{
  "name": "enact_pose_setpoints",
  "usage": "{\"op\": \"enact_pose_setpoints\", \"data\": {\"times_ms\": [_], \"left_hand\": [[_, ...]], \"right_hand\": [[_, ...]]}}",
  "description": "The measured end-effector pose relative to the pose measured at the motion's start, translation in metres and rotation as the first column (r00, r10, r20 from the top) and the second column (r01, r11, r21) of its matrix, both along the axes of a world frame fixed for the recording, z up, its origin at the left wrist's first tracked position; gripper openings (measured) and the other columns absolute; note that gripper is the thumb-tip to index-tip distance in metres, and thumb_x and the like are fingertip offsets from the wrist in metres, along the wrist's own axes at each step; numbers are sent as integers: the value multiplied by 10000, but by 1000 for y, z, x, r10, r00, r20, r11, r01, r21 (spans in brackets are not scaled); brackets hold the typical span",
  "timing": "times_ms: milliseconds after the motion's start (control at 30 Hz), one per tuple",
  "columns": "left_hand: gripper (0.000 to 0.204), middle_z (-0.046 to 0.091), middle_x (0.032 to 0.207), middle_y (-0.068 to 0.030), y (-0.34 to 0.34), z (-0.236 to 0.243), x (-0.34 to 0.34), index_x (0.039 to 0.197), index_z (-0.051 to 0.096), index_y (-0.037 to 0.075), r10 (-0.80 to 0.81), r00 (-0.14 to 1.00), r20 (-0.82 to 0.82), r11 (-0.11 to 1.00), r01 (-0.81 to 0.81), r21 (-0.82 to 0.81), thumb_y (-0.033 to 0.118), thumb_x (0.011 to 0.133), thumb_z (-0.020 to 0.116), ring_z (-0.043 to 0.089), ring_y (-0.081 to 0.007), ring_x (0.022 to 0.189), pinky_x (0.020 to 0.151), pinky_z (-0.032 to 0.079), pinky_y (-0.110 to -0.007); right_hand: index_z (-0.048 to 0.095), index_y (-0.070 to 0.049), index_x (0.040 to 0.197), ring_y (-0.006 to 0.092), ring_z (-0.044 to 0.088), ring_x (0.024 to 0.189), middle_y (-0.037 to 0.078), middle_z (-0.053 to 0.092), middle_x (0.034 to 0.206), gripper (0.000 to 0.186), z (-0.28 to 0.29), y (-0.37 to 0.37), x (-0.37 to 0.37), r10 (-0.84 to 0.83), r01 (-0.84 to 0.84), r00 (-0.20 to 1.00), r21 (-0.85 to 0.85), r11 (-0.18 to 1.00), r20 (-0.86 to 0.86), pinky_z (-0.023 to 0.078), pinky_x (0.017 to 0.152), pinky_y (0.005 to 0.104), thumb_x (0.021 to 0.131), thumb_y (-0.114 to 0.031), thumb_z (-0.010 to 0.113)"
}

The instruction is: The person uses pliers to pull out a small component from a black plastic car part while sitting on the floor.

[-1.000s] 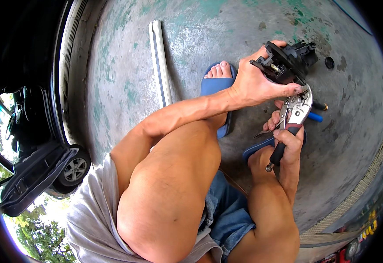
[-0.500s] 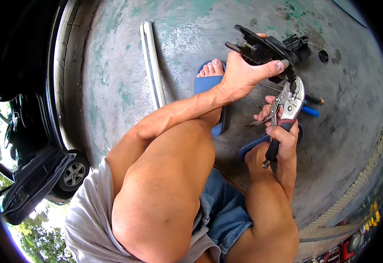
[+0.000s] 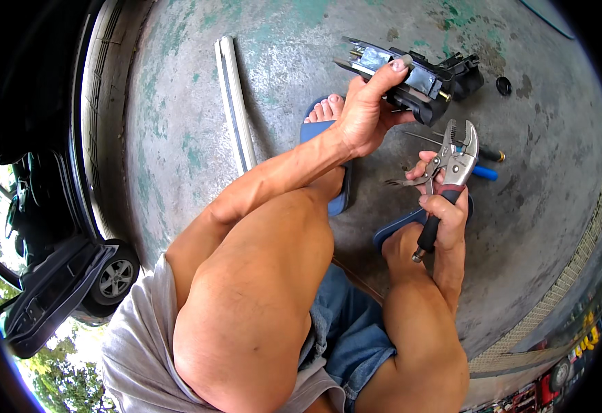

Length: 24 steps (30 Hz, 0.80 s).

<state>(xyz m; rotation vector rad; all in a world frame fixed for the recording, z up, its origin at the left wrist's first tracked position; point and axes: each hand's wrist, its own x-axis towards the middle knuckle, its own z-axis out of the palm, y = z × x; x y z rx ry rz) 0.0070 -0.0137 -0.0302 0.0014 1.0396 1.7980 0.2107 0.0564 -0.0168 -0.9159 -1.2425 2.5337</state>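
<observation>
My left hand [image 3: 364, 118] is closed around a black mechanical part [image 3: 411, 103] that has a shiny metal plate along its upper side. The thumb presses on the plate, and the other fingers are mostly hidden beneath the part. In my right hand [image 3: 449, 217] is a pair of locking pliers [image 3: 459, 164] with dark red and black grip covering. The pliers' toothed jaws are spread apart and point away from me, just below the part's right end, with nothing between them. My right fingers reach around toward the release lever.
Another black piece [image 3: 467, 74] lies behind the held part, beside a small black ring-shaped cap [image 3: 503, 85]. Screwdrivers with a blue handle [image 3: 485, 173] and a black handle [image 3: 491, 155] lie on the floor. A long pale strip [image 3: 233, 103] lies left. A car wheel [image 3: 116, 272] stands far left.
The black part has been turned over in my left hand, bringing its metal plate into view. The pliers' jaws, earlier against the part, are now apart from it.
</observation>
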Motion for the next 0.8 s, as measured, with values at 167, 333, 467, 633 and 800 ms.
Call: {"op": "enact_pose_setpoints", "data": {"times_ms": [167,333,467,633,800], "left_hand": [[439,703,1095,-38,-3,2,0,1203,625,103,-5,997,-78,1000,6,6,446,929,656,694,-166,985,821,603,-381],[406,707,1045,-39,0,10,-1,1173,642,67,45,995,-86,997,-40,59,367,906,702,696,-152,933,759,590,-345],[419,703,1048,-32,-2,15,-3,1206,629,53,94,992,-84,992,-86,88,299,886,741,701,-136,895,704,581,-312],[579,662,1232,-71,-2,18,-5,1416,510,90,53,986,-160,993,-36,111,364,930,664,674,-201,1066,888,586,-433],[463,701,1083,-49,-3,12,-8,1249,591,72,28,999,30,972,-34,233,362,907,707,707,-159,949,714,609,-326]], "right_hand": [[563,50,1262,182,581,941,75,594,989,565,1,-1,-6,25,-72,981,241,968,194,467,895,318,701,-4,595],[600,52,1208,203,612,783,75,623,890,487,-13,-4,-10,65,-147,927,197,969,370,488,791,313,756,-115,666],[627,54,1103,406,663,967,253,686,978,510,-11,-8,-31,132,-520,696,368,771,706,484,880,422,785,-345,651],[588,50,1121,478,630,1054,311,651,1117,537,-33,-10,-44,120,-672,616,440,596,779,477,942,502,804,-377,663],[514,76,1193,494,636,1036,342,612,1133,653,-54,-26,-52,42,-745,572,498,444,819,510,930,521,803,-412,704]]}}
